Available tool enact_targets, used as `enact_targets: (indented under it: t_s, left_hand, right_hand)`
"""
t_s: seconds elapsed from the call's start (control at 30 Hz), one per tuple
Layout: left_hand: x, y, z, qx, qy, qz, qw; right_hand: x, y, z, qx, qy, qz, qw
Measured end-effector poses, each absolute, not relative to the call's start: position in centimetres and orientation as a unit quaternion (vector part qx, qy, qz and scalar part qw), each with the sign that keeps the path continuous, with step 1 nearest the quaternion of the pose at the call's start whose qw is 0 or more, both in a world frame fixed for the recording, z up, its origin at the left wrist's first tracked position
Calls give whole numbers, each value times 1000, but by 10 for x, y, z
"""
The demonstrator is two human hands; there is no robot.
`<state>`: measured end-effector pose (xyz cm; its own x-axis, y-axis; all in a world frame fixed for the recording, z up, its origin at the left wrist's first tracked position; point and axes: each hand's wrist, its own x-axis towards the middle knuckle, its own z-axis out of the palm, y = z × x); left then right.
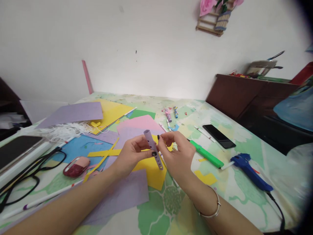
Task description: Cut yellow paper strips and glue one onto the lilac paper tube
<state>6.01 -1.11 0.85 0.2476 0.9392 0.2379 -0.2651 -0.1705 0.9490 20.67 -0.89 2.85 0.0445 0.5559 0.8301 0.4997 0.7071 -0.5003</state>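
A rolled light-purple strip with dark dots or holes (150,140) is tilted upright over the middle of the table. My left hand (128,153) grips it between thumb and fingers, the thumb across its front. Close to its right side, my right hand (181,151) has its thumb and fingertips drawn together in a pinch; whatever lies between them is too small or hidden to make out. Below the hands are a yellow sheet (153,176) and a purple sheet (133,187). A pink sheet (140,123) lies just beyond them.
To the right are a green tool (206,154), a blue glue gun (251,173) with a cord, and a phone (218,135). At left lie glasses (36,178), a maroon case (76,166) and white shreds (66,130). Two small decorated rolls, one pink (168,115), stand farther back.
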Motion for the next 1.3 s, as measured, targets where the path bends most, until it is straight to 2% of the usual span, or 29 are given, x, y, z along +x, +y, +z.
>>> enact_targets:
  t_s: [0.3,0.8,1.17,1.3]
  left_hand:
    - [64,-17,10,552,349,553,518]
    - [61,-16,12,550,348,583,487]
    - [61,-15,17,542,355,570,505]
    - [62,-19,15,570,354,544,504]
  right_hand:
    - [206,-7,26,-420,-682,79,593]
    - [203,-12,27,-349,-707,119,603]
    - [204,-4,31,-364,-571,399,618]
    - [206,-1,31,-404,-556,389,614]
